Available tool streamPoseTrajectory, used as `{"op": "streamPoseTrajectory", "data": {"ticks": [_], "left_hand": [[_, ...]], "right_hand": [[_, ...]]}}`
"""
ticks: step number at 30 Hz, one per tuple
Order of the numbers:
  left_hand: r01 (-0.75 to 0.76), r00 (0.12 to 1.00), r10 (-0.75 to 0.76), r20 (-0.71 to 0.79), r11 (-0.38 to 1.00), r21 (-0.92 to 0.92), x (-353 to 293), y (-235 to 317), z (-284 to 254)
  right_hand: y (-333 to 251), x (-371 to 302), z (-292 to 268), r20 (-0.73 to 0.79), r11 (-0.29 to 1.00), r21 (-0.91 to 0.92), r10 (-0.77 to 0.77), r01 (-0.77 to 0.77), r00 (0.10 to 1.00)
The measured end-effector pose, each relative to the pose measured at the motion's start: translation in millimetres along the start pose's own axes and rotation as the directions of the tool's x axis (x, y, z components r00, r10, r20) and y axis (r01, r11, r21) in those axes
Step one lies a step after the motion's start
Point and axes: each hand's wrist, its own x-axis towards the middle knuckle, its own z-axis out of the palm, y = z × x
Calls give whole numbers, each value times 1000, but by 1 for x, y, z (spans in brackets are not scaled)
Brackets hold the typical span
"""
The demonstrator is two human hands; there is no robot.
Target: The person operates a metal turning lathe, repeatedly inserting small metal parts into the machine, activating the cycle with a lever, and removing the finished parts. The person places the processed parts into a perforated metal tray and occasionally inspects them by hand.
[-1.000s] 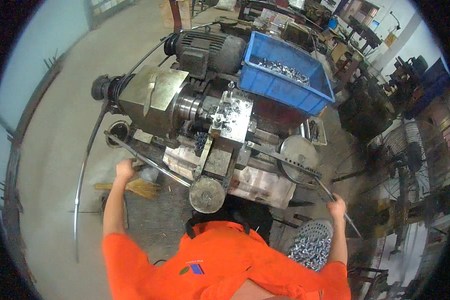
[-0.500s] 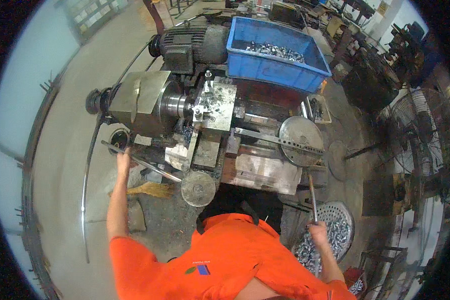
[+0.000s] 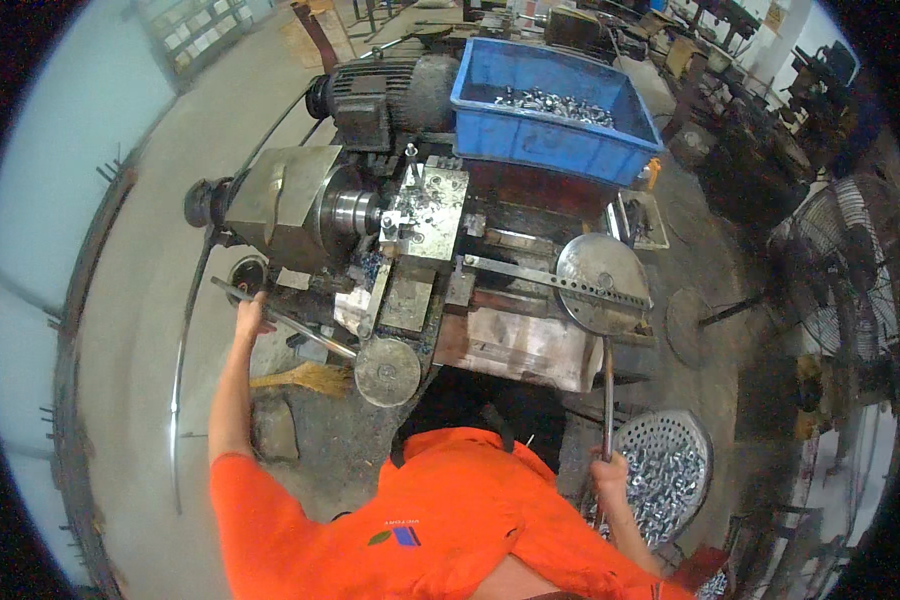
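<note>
A small lathe-like machine stands before me. My left hand [image 3: 254, 315] is closed around a long metal lever [image 3: 305, 328], which joins a round disc [image 3: 387, 372] at the machine's front. My right hand [image 3: 608, 472] is wrapped round a second, upright lever [image 3: 608, 395] under the large round plate [image 3: 602, 283] at the right. A perforated flat bar [image 3: 550, 277] reaches from the slide to that plate. Left of the middle, the chuck [image 3: 353, 213] faces the tool block [image 3: 436, 208], which carries clamped tooling and shavings.
A blue crate [image 3: 555, 145] with small metal parts sits behind the machine, beside a motor [image 3: 395, 95]. By my right forearm is a perforated basin [image 3: 707, 450] of shiny metal parts. A broom head [image 3: 315, 378] lies below the left lever; a fan [image 3: 840, 250] stands far right.
My right hand has swung left with its lever, which now stands nearly vertical. The tool block sits slightly further left in view. My left hand keeps its hold.
</note>
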Motion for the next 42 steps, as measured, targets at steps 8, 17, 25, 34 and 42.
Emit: {"op": "streamPoseTrajectory", "data": {"ticks": [8, 17, 25, 34, 42], "left_hand": [[26, 998, -26, 61, 1000, 0, -1, -10, -10], [-5, 991, 46, 125, 950, -312, 2, -26, -12], [-411, 911, 240, 336, 438, 800, 1, -79, 28], [-266, 941, 338, 32, 676, 687, 14, -173, 114], [-371, 928, 128, 350, 394, 841, 15, -125, 50]], "right_hand": [[-40, 59, -95, -263, 544, -836, -288, -68, 921], [-79, 159, -98, -312, 344, -935, -684, -87, 659], [-17, 83, -12, -167, 589, -761, -583, 271, 795], [-56, 63, 20, -101, 718, -621, -471, 315, 876], [-143, 101, 17, -6, 569, -630, -684, 529, 729]]}}
